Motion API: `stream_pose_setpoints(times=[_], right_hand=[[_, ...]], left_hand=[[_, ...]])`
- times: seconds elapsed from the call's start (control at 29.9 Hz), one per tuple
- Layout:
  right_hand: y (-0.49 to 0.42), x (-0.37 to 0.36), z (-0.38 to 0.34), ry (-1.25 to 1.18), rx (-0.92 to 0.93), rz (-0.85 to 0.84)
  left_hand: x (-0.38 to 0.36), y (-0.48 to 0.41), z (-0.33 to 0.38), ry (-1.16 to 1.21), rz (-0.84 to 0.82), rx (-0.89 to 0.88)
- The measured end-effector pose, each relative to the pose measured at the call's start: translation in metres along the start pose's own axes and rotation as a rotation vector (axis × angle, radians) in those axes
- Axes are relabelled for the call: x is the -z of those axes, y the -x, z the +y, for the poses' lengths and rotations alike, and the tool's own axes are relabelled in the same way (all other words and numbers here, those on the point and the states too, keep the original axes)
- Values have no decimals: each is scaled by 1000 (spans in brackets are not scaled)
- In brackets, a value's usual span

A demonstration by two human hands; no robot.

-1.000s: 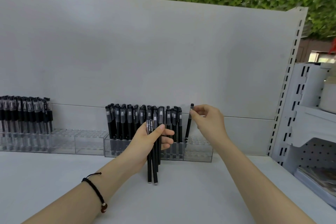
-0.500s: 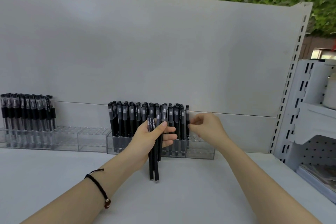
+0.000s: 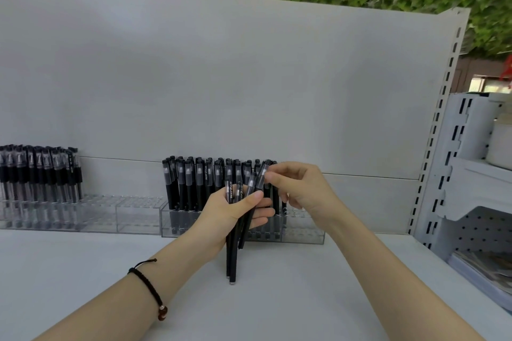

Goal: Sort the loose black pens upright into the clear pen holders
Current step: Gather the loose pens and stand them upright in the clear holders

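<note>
My left hand (image 3: 235, 212) grips a bunch of loose black pens (image 3: 232, 252) upright, their tips hanging just above the white shelf. My right hand (image 3: 300, 188) pinches the cap end of one tilted pen (image 3: 260, 178) at the top of that bunch. Directly behind stands a clear pen holder (image 3: 304, 230) with several black pens (image 3: 194, 183) upright in its left and middle part; its right end shows bare holes. A second clear holder (image 3: 133, 213) stands to the left, with several pens (image 3: 41, 169) upright at its far left end.
The white shelf board (image 3: 277, 299) runs under my arms, with a white back panel (image 3: 221, 77) behind the holders. A slotted upright (image 3: 440, 119) and another white rack (image 3: 476, 174) stand at the right, with papers (image 3: 487, 268) low in it.
My right hand set one pen into the middle holder and let go, then moved left to the bunch in my left hand and took hold of another pen's top.
</note>
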State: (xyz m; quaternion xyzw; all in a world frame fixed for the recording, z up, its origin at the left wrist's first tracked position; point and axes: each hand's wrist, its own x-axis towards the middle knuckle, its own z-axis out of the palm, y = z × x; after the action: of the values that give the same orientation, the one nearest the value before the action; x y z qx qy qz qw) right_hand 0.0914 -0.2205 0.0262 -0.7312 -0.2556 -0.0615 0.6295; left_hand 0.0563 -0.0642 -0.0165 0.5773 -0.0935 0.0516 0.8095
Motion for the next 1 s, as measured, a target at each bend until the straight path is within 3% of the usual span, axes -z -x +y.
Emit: stream_pose_setpoints(times=[0.17, 0.3, 0.4, 0.64, 0.8, 1.0], right_hand=[[-2, -2, 1, -86, -6, 15], [-11, 11, -2, -280, 61, 367], [-16, 23, 8, 28, 191, 557], [-17, 20, 19, 166, 216, 531], [-17, 19, 17, 154, 198, 484], [-16, 23, 14, 252, 242, 484]], left_hand=[[0, -3, -2, -22, -4, -1], [5, -3, 0, -145, 51, 20], [9, -5, 1, -199, 117, -24], [6, -7, 1, -208, 149, 15], [3, -8, 6, -60, 114, 85], [-1, -5, 5, -50, 59, 5]])
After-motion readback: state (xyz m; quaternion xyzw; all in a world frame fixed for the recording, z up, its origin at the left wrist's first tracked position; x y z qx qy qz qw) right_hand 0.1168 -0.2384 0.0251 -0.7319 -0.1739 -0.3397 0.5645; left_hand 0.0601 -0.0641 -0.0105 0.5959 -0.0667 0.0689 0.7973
